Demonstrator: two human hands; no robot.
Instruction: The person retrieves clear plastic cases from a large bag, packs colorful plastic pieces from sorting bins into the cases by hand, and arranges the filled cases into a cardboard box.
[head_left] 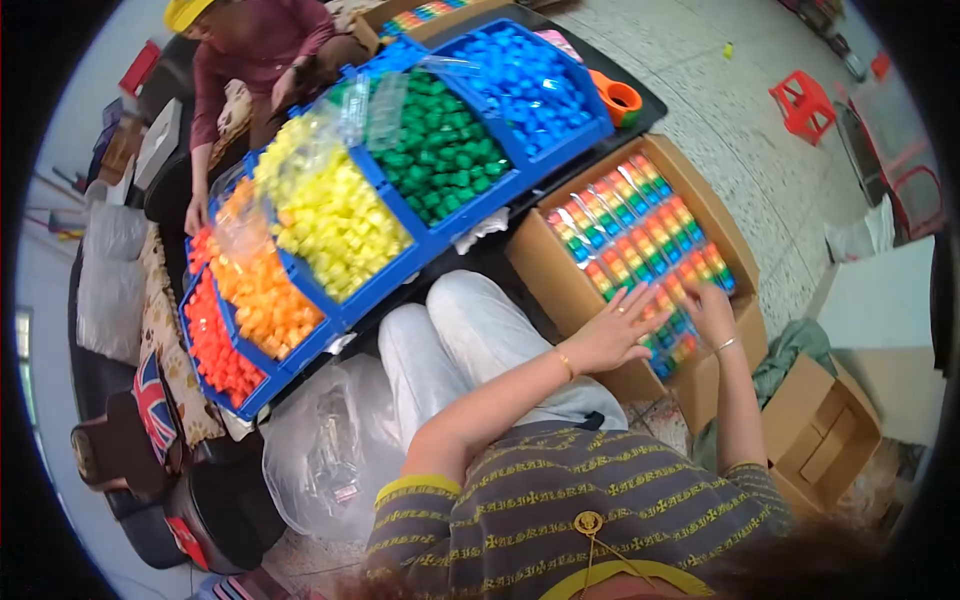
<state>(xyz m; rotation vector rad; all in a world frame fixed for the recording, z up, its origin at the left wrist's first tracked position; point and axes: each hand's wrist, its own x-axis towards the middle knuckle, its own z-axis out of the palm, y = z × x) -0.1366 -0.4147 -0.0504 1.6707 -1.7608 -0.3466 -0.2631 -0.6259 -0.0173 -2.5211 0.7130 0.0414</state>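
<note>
My left hand point(612, 330) is over the near side of an open cardboard box point(545, 270), its fingers spread and nothing held in them. Just to its right, my right hand point(710, 312) reaches down at the packs inside; its fingertips are blurred, so its grip is unclear. Rows of clear packs of rainbow-coloured pieces point(640, 235) fill the box. Part of the near rows is hidden under my hands.
Blue bins point(420, 240) of red, orange, yellow, green and blue pieces stand ahead and left. A person point(265, 50) reaches to the red bin. An orange tape roll point(620, 97), an empty carton point(825, 430) and a red stool point(803, 106) are to the right.
</note>
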